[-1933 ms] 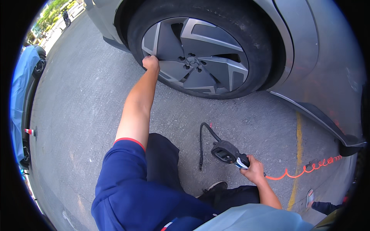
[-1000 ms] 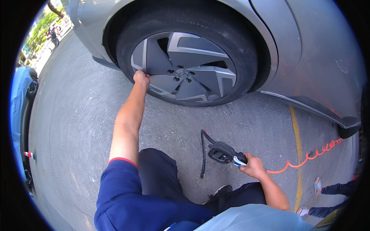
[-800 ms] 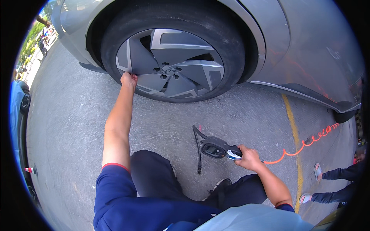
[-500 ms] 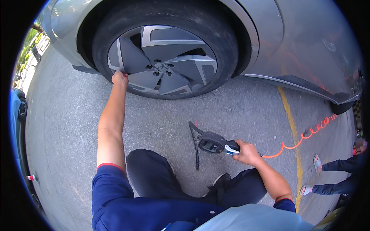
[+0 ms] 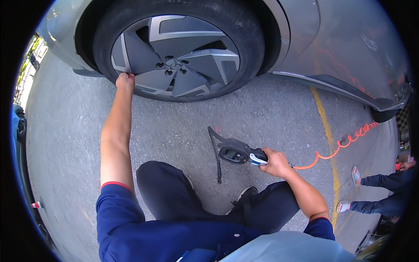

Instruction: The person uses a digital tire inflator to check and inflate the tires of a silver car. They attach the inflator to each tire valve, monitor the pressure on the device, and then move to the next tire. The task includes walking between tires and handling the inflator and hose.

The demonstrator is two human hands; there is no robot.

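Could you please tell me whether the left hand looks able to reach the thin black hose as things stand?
Probably yes: the left hand would have to leave the round grey-and-silver wheel, but only open space over the grey pavement seems to lie between it and the thin black hose.

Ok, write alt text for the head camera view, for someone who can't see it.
A person's left-hand grip is at the lower-left edge of a car wheel; the right-hand grip holds a black gauge, and an orange coiled hose runs from there across a yellow line.
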